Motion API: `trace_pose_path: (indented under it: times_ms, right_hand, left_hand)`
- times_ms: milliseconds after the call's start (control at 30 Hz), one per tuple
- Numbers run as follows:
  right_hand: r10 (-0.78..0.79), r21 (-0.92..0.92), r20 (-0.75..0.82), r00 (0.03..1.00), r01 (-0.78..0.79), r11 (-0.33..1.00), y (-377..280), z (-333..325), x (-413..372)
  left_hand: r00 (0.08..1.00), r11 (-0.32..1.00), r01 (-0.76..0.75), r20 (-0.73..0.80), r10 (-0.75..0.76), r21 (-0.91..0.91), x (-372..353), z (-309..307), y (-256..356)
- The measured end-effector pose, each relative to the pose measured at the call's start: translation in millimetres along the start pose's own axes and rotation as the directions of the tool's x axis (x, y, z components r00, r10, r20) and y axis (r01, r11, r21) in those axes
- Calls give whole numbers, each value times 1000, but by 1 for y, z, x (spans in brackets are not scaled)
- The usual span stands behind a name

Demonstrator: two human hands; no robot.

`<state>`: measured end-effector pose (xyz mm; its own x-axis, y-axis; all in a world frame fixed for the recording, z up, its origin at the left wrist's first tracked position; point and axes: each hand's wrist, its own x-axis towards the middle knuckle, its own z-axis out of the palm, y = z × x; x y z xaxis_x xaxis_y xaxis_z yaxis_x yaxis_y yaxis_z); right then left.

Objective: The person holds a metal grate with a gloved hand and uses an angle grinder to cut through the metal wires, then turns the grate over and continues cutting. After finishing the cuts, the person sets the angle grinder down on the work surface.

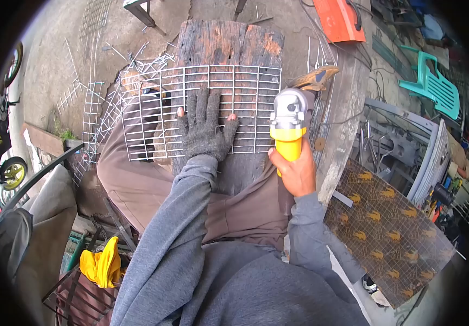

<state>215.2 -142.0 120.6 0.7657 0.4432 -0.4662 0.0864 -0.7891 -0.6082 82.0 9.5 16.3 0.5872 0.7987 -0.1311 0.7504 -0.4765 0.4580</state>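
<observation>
A welded wire mesh panel (245,87) lies across a worn wooden board (229,41). My left hand (204,127), in a dark knit glove with the thumb tip and one fingertip bare, rests flat on the mesh with its fingers spread. Bare of any glove, my right hand (298,171) is wrapped round the yellow body of an angle grinder (288,122). The grinder's metal head is beside the right edge of the mesh; its disc cannot be made out.
Cut mesh scraps (101,127) lie at the left. An orange metal piece (340,20) and a green plastic chair (432,81) are at the upper right. A patterned brown panel (389,233) is at the lower right, a yellow cloth (104,263) at the lower left.
</observation>
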Motion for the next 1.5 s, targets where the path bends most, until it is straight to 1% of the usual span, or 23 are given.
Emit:
trace_pose_path:
  times_ms: [100, 167, 300, 367, 400, 433, 500, 533, 567, 633, 667, 700, 767, 833, 900, 967, 1033, 1100, 1133, 1200, 1333, 1433, 1500]
  right_hand:
    - [-16, 6, -9, 1000, 16, 1000, -5, 3, 23]
    - [-5, 55, -14, 1000, 6, 998, -4, 4, 41]
    - [-11, 105, 53, 999, 5, 994, -9, 0, 77]
    - [-28, 258, 116, 993, -3, 966, -12, -6, 85]
    - [-28, 293, 145, 989, -16, 956, -18, -10, 82]
    - [-27, 288, 149, 989, -17, 957, -16, -13, 79]
    - [34, 54, 144, 989, -42, 998, -9, -18, 67]
    - [13, 122, 172, 985, -35, 992, -7, -19, 57]
    - [13, 117, 176, 984, -34, 993, -4, -20, 45]
    - [59, 81, 178, 982, -75, 994, 2, -25, 20]
    - [45, 4, 163, 986, -46, 999, 3, -27, 6]
    - [46, 2, 156, 987, -46, 999, 5, -29, -7]
    - [202, 61, 244, 948, -223, 973, 16, -32, -31]
    - [223, 84, 262, 939, -252, 964, 27, -35, -55]
    - [242, 112, 278, 930, -281, 953, 33, -39, -76]
    - [314, 152, 350, 882, -385, 910, 38, -46, -92]
    - [301, 199, 361, 882, -389, 900, 32, -51, -98]
    - [390, 363, 434, 812, -553, 750, 24, -56, -99]
    - [390, 366, 433, 812, -554, 748, 27, -57, -98]
    - [401, 399, 526, 750, -634, 663, 34, -59, -92]
    - [393, 384, 584, 710, -668, 637, 43, -52, -83]
    - [354, 429, 578, 735, -643, 635, 41, -47, -73]
    - [312, 482, 550, 775, -599, 639, 36, -43, -58]
  left_hand:
    - [1000, 1000, -4, -6, 4, 2, -1, 0, 0]
    - [1000, 1000, -5, -14, 5, 11, 0, 0, 0]
    - [1000, 1000, 6, -9, -6, -10, 0, 0, 1]
    - [1000, 1000, 9, -5, -9, -13, -2, 0, 0]
    - [1000, 1000, -1, -9, 1, -13, -2, 1, 0]
    - [1000, 1000, -10, -15, 10, -13, -1, 2, -1]
    - [1000, 1000, -5, -15, 4, -13, -1, 2, -1]
    - [1000, 1000, -5, -17, 5, -10, -1, 1, -1]
    - [1000, 1000, 1, -17, -1, -11, -1, 1, -1]
    - [1000, 1000, -9, -22, 9, -18, -1, 0, 0]
    - [1000, 1000, -11, -25, 10, -16, -1, 1, -1]
    - [1000, 1000, -15, -25, 14, -22, -2, 2, -1]
    - [999, 1000, -15, -38, 14, -26, -1, 4, -2]
    - [998, 999, -29, -62, 28, -30, -2, 5, -3]
    - [1000, 1000, -9, -28, 8, -15, 0, 3, -2]
    - [999, 1000, -13, -30, 12, -18, -1, 1, -1]
    - [999, 1000, -16, -30, 15, -21, -1, 1, 0]
    - [999, 1000, -20, -36, 20, 8, -2, 3, -1]
    - [999, 1000, -18, -28, 18, 8, -2, 3, -2]
    - [1000, 1000, -11, -17, 12, 17, -2, 1, 0]
    - [1000, 1000, -3, -6, 3, 21, -1, -1, 1]
    - [1000, 1000, -5, 0, 5, 8, -1, -3, 2]
    - [1000, 999, 2, 18, -3, 45, 0, -7, 6]
